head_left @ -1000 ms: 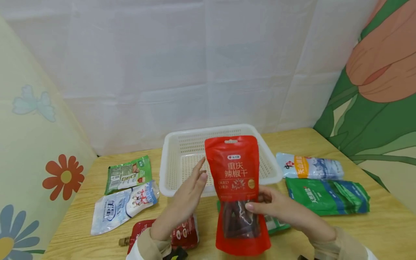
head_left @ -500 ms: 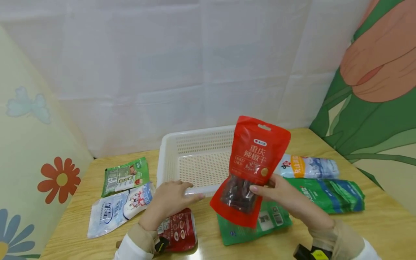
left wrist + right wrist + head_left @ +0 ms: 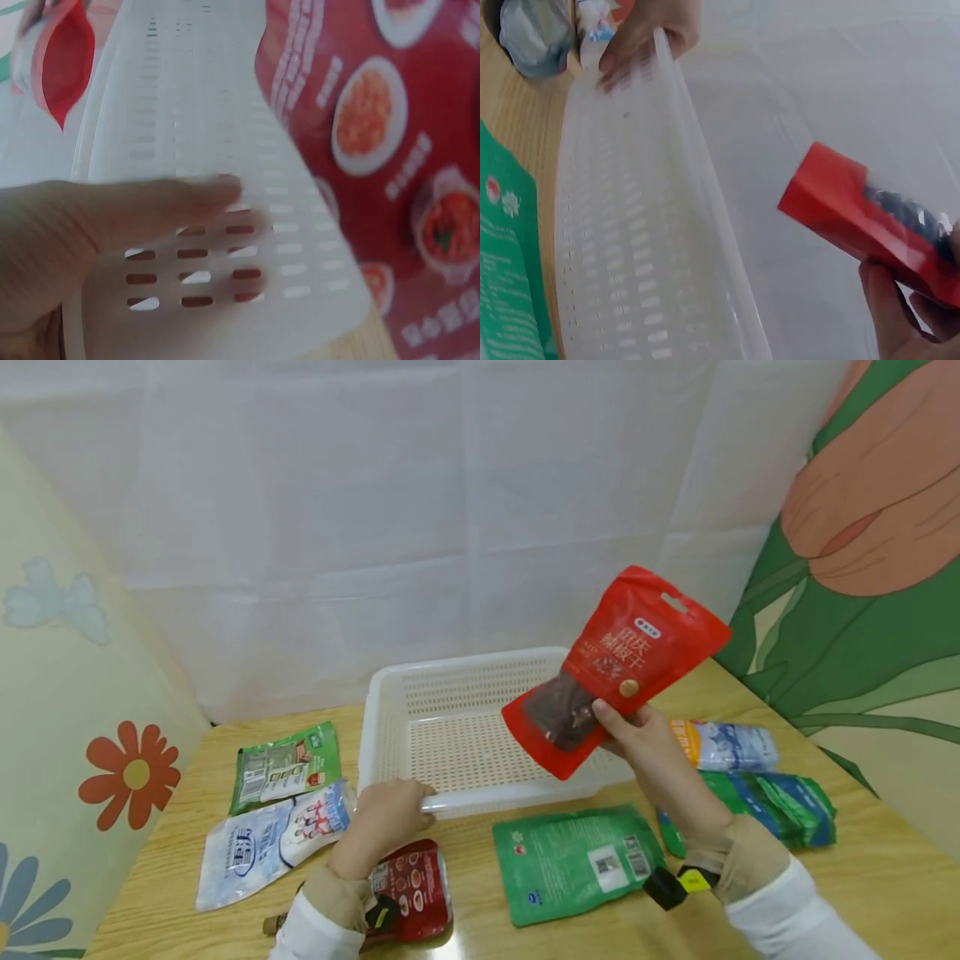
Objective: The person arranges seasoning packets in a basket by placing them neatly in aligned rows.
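My right hand (image 3: 637,735) holds a red bag of dried chilies (image 3: 637,635) by its lower right side, thumb on the front. The bag is tilted and overlaps the right part of a white plastic basket (image 3: 480,802) in the head view. At the basket's front left, my left hand (image 3: 390,822) grips the rim. In the left wrist view the thumb (image 3: 172,202) lies along the outside of the perforated wall (image 3: 292,225), and the other fingers are mostly hidden behind it. A dark red spouted pouch (image 3: 420,893) lies beneath the left wrist.
A green pouch (image 3: 577,868) lies face down in front of the basket. To the left are a green packet (image 3: 288,768) and a white-blue salt bag (image 3: 262,847). On the right lie a blue-orange bag (image 3: 727,746) and a green-blue bag (image 3: 780,810), partly behind the right arm.
The red bag has risen and moved right, tilting clockwise, in my right hand. My left hand has come down from beside the bag onto the basket's front rim.
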A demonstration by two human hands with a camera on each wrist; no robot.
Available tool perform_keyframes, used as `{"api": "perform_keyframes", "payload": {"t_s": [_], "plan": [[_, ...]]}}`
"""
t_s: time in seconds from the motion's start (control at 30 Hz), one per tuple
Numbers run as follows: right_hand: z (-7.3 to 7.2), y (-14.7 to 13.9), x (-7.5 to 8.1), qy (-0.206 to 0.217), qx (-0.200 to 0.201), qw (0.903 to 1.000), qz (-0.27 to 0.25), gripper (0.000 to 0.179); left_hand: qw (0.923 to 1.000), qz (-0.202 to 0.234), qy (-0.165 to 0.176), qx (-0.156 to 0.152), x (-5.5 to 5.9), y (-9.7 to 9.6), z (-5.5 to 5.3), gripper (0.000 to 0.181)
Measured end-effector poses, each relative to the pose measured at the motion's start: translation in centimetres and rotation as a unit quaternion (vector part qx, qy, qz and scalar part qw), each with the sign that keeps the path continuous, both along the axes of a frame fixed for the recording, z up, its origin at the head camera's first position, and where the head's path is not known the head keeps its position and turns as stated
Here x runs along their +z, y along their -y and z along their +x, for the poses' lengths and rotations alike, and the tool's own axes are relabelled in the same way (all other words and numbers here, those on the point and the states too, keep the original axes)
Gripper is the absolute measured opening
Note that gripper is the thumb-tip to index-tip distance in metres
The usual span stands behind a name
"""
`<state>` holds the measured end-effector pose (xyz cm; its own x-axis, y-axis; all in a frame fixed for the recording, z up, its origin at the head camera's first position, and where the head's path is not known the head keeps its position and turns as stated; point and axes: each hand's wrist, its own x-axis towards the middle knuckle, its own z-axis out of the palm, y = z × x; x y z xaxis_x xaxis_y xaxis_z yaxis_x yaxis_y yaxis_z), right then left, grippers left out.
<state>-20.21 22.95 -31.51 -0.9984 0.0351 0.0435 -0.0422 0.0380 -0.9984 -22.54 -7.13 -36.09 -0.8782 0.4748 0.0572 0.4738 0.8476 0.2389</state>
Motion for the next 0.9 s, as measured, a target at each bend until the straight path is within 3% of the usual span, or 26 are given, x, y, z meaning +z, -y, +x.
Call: {"api": "perform_keyframes", "payload": {"t_s": [0.07,0.13,0.33,0.6,0.8,0.9], "plan": [[-0.9,0.0,0.1,0.004,-0.027,0.9995,-0.012,0.053,1.0000,-0.006,-0.002,0.002,0.1,0.0,0.1,0.006],[-1.7,0.0,0.2,0.010,-0.054,0.9984,0.016,0.058,1.0000,-0.009,0.001,0.001,0.0,-0.1,0.0,0.011],[-3.8,0.3,-0.3,0.006,-0.097,0.9777,0.186,0.067,0.9997,-0.020,0.007,-0.008,0.1,-0.1,-0.1,0.022],[-5.6,0.8,-2.2,-0.010,-0.081,0.9437,0.321,0.058,0.9994,-0.027,0.022,-0.008,0.1,-0.1,-0.5,0.023],[-6.5,0.8,-3.4,0.017,-0.067,0.9411,0.331,0.055,0.9972,-0.053,0.048,-0.020,0.4,-0.1,-1.2,0.013],[-6.7,0.7,-4.0,0.023,-0.068,0.9301,0.360,0.054,0.9958,-0.065,0.062,-0.018,0.5,-0.1,-1.3,0.016]]}}
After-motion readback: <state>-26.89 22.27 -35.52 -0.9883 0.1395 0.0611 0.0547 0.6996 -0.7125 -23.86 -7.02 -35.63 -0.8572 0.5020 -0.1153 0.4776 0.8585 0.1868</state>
